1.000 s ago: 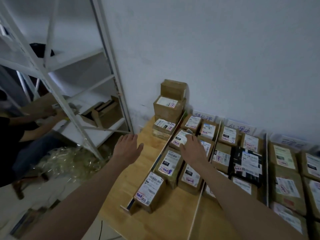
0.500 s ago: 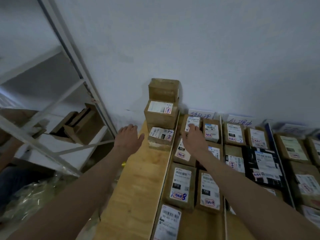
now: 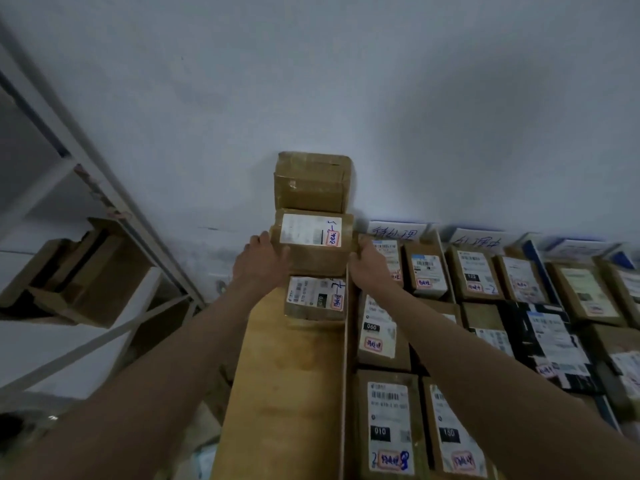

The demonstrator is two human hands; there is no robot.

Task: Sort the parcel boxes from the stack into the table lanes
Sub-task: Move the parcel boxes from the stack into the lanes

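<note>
The brown corrugated-cardboard parcel box (image 3: pixel 313 249) at twelve o'clock looked matt, with a smooth white paper label (image 3: pixel 310 229) on top. The pale wooden tabletop (image 3: pixel 284 393) beneath showed a faint satin grain. At nine o'clock, the white-painted metal shelf frame (image 3: pixel 104 199) appeared smooth.

parcel (image 3: pixel 371 327) "060", box (image 3: pixel 380 433) "010"

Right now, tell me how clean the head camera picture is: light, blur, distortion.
Head view: dim, flat light with a bluish cast on the wall; wide-angle bending tilts the shelf frame; the whole frame is soft, so the label on the box between the left hand and right hand is unreadable; no glare; a faint shadow falls beside the stack.
</note>
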